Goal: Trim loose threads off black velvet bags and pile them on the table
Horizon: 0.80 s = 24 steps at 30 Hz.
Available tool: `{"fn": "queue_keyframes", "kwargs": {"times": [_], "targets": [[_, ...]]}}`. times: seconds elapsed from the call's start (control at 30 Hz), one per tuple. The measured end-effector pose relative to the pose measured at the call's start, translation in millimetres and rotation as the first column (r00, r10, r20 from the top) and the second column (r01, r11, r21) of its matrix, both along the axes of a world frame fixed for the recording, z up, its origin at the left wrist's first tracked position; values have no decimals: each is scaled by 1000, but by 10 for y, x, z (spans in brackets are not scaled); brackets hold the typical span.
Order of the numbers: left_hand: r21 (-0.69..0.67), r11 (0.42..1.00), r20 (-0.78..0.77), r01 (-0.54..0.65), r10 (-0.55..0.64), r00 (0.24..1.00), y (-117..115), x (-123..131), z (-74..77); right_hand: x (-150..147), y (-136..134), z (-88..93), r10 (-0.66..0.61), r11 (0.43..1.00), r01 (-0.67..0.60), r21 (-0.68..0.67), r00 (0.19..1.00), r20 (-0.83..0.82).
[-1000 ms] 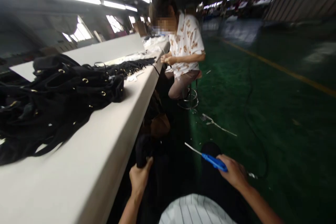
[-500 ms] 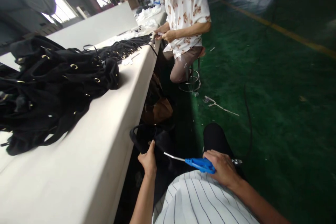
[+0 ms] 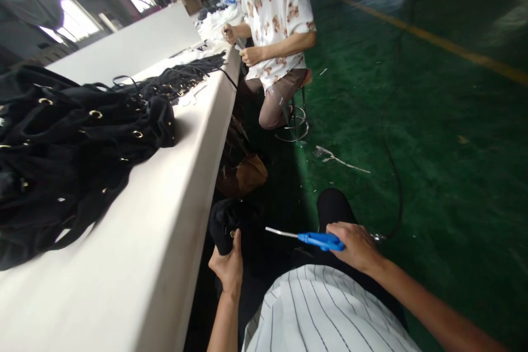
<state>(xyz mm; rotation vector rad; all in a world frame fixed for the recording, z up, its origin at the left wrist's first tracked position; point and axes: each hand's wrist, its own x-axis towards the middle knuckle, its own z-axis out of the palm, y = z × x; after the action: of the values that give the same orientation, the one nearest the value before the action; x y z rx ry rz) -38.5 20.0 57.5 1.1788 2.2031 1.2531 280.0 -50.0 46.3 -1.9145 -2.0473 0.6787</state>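
Below the table edge, my left hand (image 3: 228, 268) grips a black fabric bag (image 3: 225, 225), its thumb lying beside a gold eyelet. Most of the bag's lower part is lost against the dark below. My right hand (image 3: 357, 245) is wrapped round a blue air blow gun (image 3: 320, 240) over my lap. Its thin metal nozzle points left toward the bag, with a gap between them. A metal hose fitting shows behind the right hand.
A heap of black bags (image 3: 82, 137) with gold eyelets lies on the white table (image 3: 165, 220) at left. Farther along, a co-worker (image 3: 276, 27) sits on a stool (image 3: 295, 121), hands at the table edge. A brown paper-like bag (image 3: 249, 172) stands beneath. A dark hose (image 3: 396, 192) trails over the green floor.
The black bag in my left hand has turned and bunched, and its strap loop no longer stands out. My right hand and the blow gun have shifted slightly up and right. The co-worker's hands have parted.
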Motion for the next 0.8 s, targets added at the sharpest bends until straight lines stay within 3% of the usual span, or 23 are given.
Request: {"fn": "queue_keyframes", "kwargs": {"times": [0.1, 0.23, 0.33, 0.43, 0.6, 0.73, 0.8], "targets": [[-55, 997, 23, -55, 56, 998, 27, -57, 32, -23, -11, -63, 81, 996, -82, -38, 996, -25], [0, 992, 205, -126, 123, 971, 102, -111, 96, 2, 15, -132, -109, 991, 113, -69, 992, 60], [73, 977, 405, -199, 153, 901, 164, -175, 115, -63, -21, -114, 16, 998, -14, -62, 1000, 26], [50, 968, 480, -246, 193, 856, 203, -258, 113, -105, -24, -106, 125, 989, -125, -73, 992, -5], [26, 972, 450, -233, 197, 871, 201, -345, 104, -13, 76, -191, -147, 986, 152, -72, 987, 62], [-44, 977, 486, -210, 204, 850, 211, -345, 116, -100, 37, -158, 105, 994, -106, -29, 994, -37], [-49, 973, 502, -227, 221, 836, 228, -330, 130, -117, 38, -119, 156, 987, -159, -41, 986, -65]]}}
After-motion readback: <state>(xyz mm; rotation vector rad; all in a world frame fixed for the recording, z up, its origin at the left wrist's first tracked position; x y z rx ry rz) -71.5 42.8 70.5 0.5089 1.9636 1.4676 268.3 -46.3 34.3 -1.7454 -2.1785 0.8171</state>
